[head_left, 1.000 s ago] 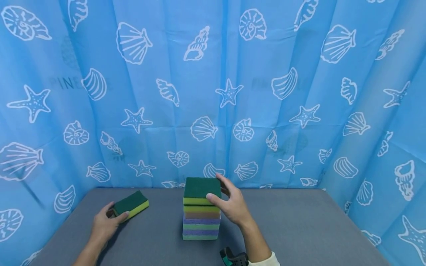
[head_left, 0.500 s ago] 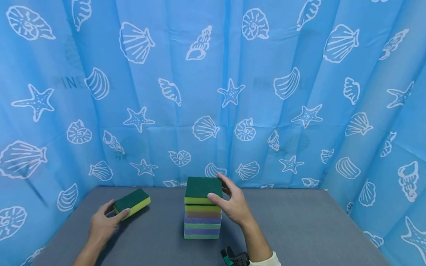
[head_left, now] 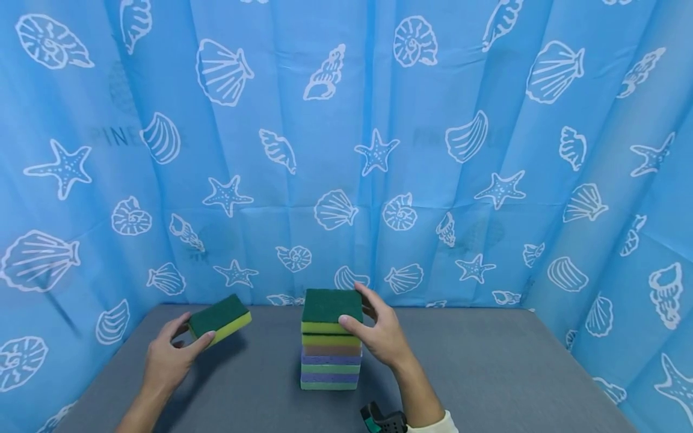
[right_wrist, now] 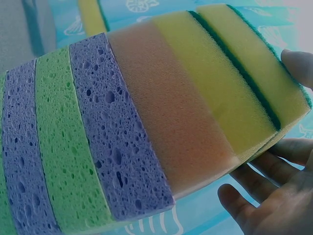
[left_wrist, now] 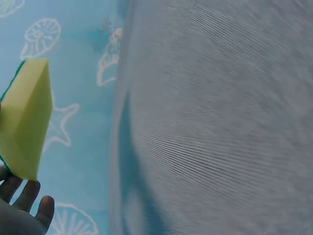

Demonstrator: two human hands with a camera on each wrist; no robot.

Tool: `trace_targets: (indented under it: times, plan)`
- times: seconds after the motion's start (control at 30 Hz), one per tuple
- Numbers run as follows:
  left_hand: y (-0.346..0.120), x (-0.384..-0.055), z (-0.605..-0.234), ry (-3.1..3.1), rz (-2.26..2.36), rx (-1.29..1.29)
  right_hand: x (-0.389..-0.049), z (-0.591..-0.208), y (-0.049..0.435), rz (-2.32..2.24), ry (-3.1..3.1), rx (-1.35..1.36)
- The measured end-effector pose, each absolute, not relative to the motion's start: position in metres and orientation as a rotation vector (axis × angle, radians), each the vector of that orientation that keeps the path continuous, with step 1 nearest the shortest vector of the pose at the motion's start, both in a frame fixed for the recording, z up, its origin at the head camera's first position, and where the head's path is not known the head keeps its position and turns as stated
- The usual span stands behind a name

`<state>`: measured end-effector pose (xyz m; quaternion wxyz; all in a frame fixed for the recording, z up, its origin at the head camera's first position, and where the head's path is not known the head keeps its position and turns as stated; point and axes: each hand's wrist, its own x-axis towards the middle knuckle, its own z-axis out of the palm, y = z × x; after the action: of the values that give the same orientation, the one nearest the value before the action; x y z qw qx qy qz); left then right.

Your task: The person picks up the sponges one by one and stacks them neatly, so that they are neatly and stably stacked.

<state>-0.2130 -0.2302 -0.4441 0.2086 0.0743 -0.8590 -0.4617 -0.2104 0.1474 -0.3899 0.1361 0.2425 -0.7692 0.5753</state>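
Observation:
A yellow sponge with a dark green scouring pad (head_left: 219, 317) is pinched between the thumb and fingers of my left hand (head_left: 170, 355), lifted above the table with its far end tilted up. The left wrist view shows its yellow side (left_wrist: 27, 117). In the centre stands an upright stack of sponges (head_left: 330, 370), with purple and green porous layers below, then peach and yellow ones. Its top sponge (head_left: 331, 305), also green over yellow, is held by my right hand (head_left: 381, 334), thumb at the front right corner. Fingers (right_wrist: 274, 171) lie along the stack's side in the right wrist view.
The grey table (head_left: 487, 367) extends on both sides of the stack. A blue curtain (head_left: 346, 150) printed with white shells and starfish hangs at the back and sides. A black and green wristband (head_left: 383, 419) shows by the right forearm.
My left hand has raised the sponge off the table and moved it slightly right, tilting its far end up. The right hand and the stack have stayed put.

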Motion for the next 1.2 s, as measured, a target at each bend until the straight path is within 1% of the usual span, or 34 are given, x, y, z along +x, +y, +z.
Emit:
trace_targets:
  times: [0.5, 1.2]
  plan:
    - [-0.209, -0.203, -0.408, -2.276, -1.266, -0.013, -0.211, -0.391, 0.148, 1.677, -2.219, 0.689]
    - [-0.193, -0.202, -0.391, -2.225, -1.329, -0.207, -0.212, -0.391, 0.148, 1.664, -2.229, 0.696]
